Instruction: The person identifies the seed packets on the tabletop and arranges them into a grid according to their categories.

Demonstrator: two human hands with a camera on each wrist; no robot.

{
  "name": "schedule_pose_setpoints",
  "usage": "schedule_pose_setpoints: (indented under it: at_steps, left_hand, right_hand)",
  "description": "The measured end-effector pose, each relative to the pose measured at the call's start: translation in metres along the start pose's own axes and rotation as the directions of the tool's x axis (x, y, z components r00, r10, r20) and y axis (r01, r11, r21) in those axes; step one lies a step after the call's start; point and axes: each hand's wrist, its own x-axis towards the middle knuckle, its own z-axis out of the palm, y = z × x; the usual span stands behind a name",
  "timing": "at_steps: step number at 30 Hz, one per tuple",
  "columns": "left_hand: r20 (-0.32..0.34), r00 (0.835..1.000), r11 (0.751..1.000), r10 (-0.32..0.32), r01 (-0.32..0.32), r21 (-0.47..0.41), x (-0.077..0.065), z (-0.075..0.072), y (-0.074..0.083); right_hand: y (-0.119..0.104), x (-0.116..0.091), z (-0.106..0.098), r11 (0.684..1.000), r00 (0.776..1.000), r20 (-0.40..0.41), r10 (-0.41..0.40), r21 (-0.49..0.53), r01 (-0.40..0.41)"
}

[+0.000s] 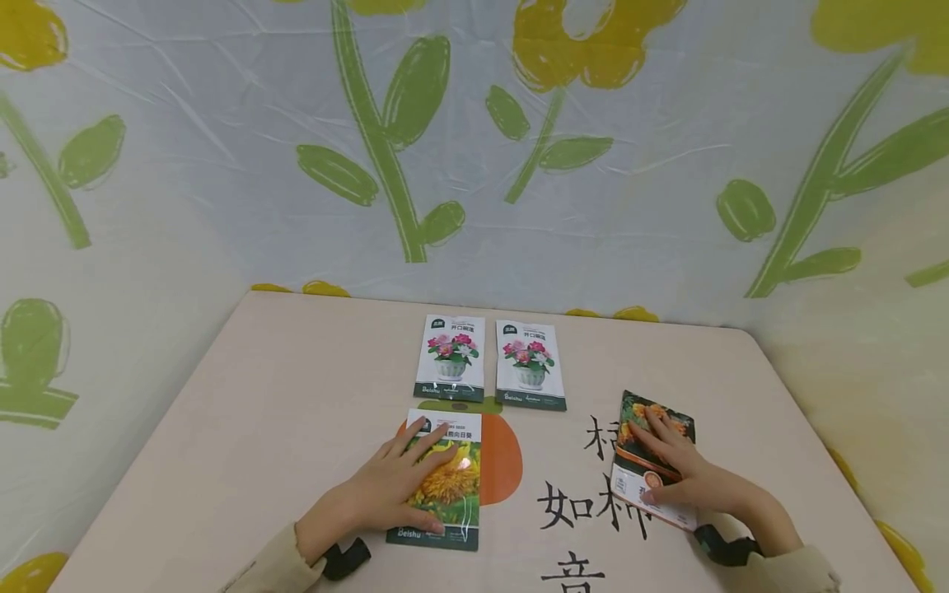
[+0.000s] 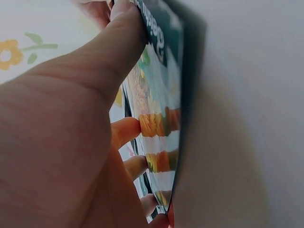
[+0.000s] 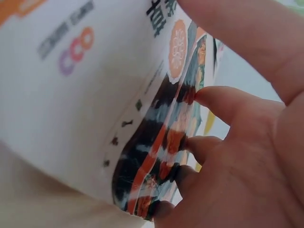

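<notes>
In the head view, my left hand (image 1: 385, 492) lies with spread fingers on a seed packet with a yellow sunflower picture (image 1: 461, 487). Its thumb rests near the packet's dark green bottom band. To the right, my right hand (image 1: 700, 480) rests, fingers extended, on another seed packet with orange flowers (image 1: 628, 484), which sits slightly turned on the table. Close up in the left wrist view, fingertips touch the glossy front of the sunflower packet (image 2: 159, 128). The right wrist view has fingertips against the face of the orange-flower packet (image 3: 109, 95).
Two matching seed packets with pink potted flowers, a left one (image 1: 450, 358) and a right one (image 1: 530, 365), lie side by side farther back. The pale table (image 1: 296, 395) bears a printed orange fruit (image 1: 504, 461) and black characters. A flower-print cloth (image 1: 245, 165) hangs behind.
</notes>
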Motion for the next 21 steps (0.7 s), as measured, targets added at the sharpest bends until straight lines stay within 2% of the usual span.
schedule_pose_setpoints:
  at_steps: [5,10,21]
  left_hand:
    - [-0.004,1.0,1.0,0.005,-0.005,0.012,0.001,0.0,0.0]
    - [-0.005,1.0,1.0,0.003,-0.003,0.011,0.001,0.0,0.0]
    - [-0.003,1.0,1.0,-0.002,0.002,-0.003,0.0,-0.003,0.003]
  right_hand:
    - [-0.002,0.0,0.004,1.0,1.0,0.001,0.01,-0.015,-0.01]
    - [-0.004,0.0,0.007,0.999,1.0,-0.012,-0.013,-0.037,0.012]
    - [-0.016,0.0,0.013,1.0,1.0,0.002,0.006,-0.002,-0.006]
